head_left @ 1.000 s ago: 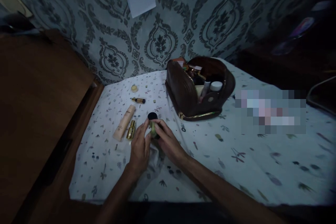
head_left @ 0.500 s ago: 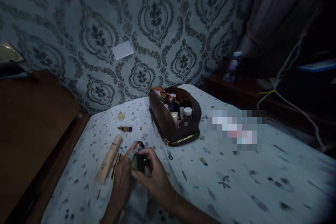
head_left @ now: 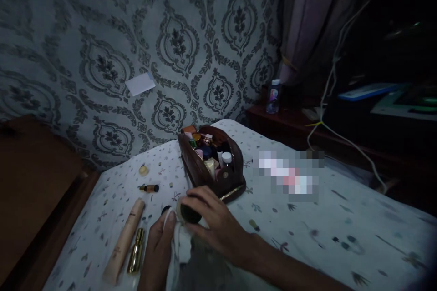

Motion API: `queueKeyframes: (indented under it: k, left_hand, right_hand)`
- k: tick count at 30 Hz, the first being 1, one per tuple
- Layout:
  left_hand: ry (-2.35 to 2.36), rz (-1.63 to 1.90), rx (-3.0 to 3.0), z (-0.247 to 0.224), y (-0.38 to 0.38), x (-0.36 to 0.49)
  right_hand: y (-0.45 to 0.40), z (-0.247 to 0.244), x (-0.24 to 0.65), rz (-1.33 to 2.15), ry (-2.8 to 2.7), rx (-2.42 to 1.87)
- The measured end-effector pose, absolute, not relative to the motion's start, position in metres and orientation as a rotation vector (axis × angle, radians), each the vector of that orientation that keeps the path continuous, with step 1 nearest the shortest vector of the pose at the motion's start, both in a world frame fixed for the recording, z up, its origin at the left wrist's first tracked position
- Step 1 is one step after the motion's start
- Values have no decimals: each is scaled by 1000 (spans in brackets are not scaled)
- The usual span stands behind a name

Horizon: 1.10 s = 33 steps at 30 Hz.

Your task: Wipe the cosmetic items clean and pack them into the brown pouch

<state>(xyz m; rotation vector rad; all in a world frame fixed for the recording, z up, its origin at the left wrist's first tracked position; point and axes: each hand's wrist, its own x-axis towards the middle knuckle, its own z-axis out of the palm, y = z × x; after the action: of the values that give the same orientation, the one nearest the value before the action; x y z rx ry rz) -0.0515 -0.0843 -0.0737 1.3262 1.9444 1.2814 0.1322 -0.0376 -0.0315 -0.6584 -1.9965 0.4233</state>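
Note:
My right hand (head_left: 213, 220) is closed around a dark, rounded jar (head_left: 190, 213) with a paler edge. My left hand (head_left: 163, 236) pinches a white cloth (head_left: 182, 243), which hangs down and touches the jar's left side. A small black round thing (head_left: 166, 209) shows just past my left fingers; whether I hold it is unclear. To the left on the bed lie a beige tube (head_left: 124, 241) and a gold cylindrical container (head_left: 136, 251). Beyond my hands stands an open brown cosmetic bag (head_left: 194, 166) filled with several small bottles and tubes.
Farther left on the printed sheet (head_left: 307, 254) are a dark-and-gold small bottle (head_left: 149, 188) and a yellowish round pot (head_left: 143, 170). A blurred-out item (head_left: 288, 173) lies right of the bag. A plastic bottle (head_left: 273, 96) and a white cord (head_left: 351, 138) are at the back right.
The view has turned right. The jar has tilted and moved apart from my left fingers, and the white cloth in my left hand now shows plainly.

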Motion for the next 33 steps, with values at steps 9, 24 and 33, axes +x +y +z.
queueKeyframes:
  k: [9, 24, 33]
  left_hand:
    - [2037, 1177, 1114, -74, -75, -49]
    - [1892, 1164, 1057, -95, -76, -50]
    - [1884, 1168, 1156, -99, -75, -52]
  right_hand:
    - [96, 35, 196, 238, -1906, -1048]
    - [176, 29, 157, 146, -2568, -1521]
    - [186, 15, 153, 195, -2530, -1509]
